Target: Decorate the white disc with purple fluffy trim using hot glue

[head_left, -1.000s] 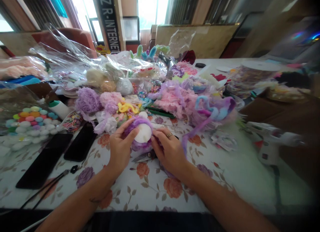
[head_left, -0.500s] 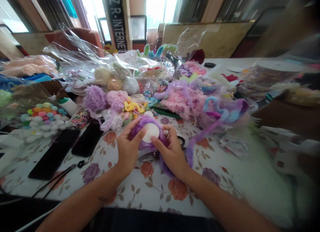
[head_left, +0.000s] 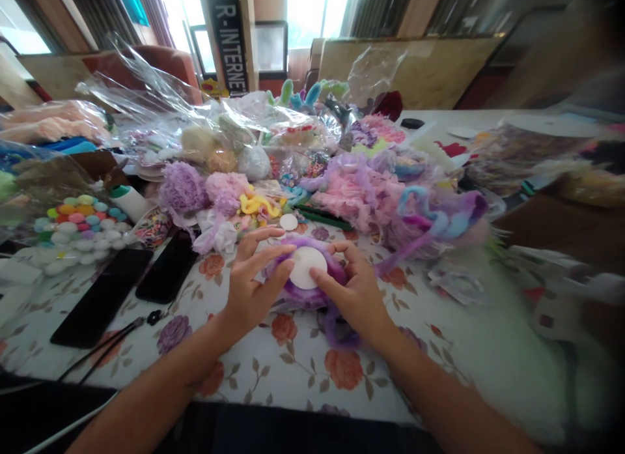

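A fluffy purple piece (head_left: 319,301), rounded like a ring or bundle, lies between my hands with a flat white disc (head_left: 306,276) on its face. My right hand (head_left: 359,291) grips its right side, thumb pressed on the disc and fingers curled at the fluffy edge. At the left side, my left hand (head_left: 256,278) has its thumb and a finger on the edge beside the disc, with the index finger raised. A loose purple tail hangs below my right hand. Just beyond lies a second white disc (head_left: 288,221).
Two black phones (head_left: 101,297) (head_left: 166,268) lie to the left, near a bag of coloured pompoms (head_left: 81,223). Purple yarn (head_left: 183,187), pink ruffled material (head_left: 356,193) and a blue-purple fluffy strip (head_left: 439,213) are heaped behind. A flowered cloth (head_left: 263,376) covers the table.
Both hands and the purple piece have shifted slightly right and down. My left index finger has lifted, and the second white disc now shows more fully behind.
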Available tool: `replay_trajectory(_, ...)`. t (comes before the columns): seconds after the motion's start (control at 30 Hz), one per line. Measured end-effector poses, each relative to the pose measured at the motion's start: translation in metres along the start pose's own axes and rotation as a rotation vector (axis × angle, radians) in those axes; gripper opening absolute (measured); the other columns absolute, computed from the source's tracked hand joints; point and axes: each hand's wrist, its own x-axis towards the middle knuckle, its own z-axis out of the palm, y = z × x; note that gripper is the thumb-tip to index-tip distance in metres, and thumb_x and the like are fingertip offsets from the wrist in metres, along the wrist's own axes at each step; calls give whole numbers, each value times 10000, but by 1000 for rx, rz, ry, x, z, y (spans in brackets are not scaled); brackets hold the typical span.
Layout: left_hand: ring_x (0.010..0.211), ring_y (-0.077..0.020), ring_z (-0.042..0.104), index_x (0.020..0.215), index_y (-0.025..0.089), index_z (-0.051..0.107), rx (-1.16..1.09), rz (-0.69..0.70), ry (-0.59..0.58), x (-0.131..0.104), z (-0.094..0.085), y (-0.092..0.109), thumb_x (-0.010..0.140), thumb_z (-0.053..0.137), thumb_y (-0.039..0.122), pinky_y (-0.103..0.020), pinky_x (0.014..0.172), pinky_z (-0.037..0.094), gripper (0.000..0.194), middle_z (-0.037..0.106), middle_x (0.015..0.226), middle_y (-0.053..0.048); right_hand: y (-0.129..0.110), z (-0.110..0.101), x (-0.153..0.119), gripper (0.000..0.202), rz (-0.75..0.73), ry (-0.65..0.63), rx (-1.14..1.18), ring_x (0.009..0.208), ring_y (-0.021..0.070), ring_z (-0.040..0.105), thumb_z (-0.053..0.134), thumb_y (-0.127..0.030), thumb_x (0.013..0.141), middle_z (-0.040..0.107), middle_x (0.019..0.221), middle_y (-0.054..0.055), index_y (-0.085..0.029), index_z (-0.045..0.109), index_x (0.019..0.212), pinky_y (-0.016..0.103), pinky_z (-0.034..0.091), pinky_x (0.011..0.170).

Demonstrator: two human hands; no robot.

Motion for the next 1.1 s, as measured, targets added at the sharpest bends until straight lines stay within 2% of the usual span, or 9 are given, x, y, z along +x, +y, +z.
replay_trajectory(0.2, 1096, -224, 606, 917, 247, 767, -70, -171, 29, 3, 0, -4, 864, 653, 241, -386, 1032, 433, 127, 671, 1098, -63, -1, 1, -3, 238, -96, 30, -212, 480, 74, 345, 677, -297, 738, 457, 638, -81, -234, 506, 891, 205, 322, 447)
replay_trajectory(0.47, 1009, -210, 635, 812, 212, 756, -173, -308, -60, 9, -3, -1, 832, 693, 278, -344, 950, 473, 93, 690, 1037, -65, -2, -3, -4, 233, -109, 33, -192, 478, 73, 353, 678, -285, 721, 501, 665, -67, -230, 514, 878, 204, 325, 443)
replay_trajectory(0.63, 1035, -213, 620, 797, 218, 757, -267, -370, -106, 10, -5, -1, 819, 706, 287, -347, 965, 465, 89, 680, 1061, -65, -1, -3, -5, 254, -112, 36, -168, 486, 81, 374, 691, -308, 714, 506, 677, -61, -238, 518, 887, 213, 340, 448)
replay_trajectory(0.83, 1079, -230, 601, 788, 224, 764, -344, -451, -112, 9, -5, -3, 789, 730, 284, -361, 989, 450, 69, 669, 1090, -65, 0, -1, -6, 225, -205, 82, -195, 496, 96, 366, 684, -260, 705, 446, 628, -66, -251, 540, 876, 213, 320, 436)
replay_trajectory(1.1, 1043, -211, 611, 764, 214, 760, -435, -549, -163, 10, -8, -7, 765, 746, 269, -280, 834, 492, 57, 660, 1113, -59, -2, 0, -9, 206, -262, 111, -247, 477, 98, 354, 678, -243, 702, 428, 609, -71, -259, 538, 851, 213, 332, 426)
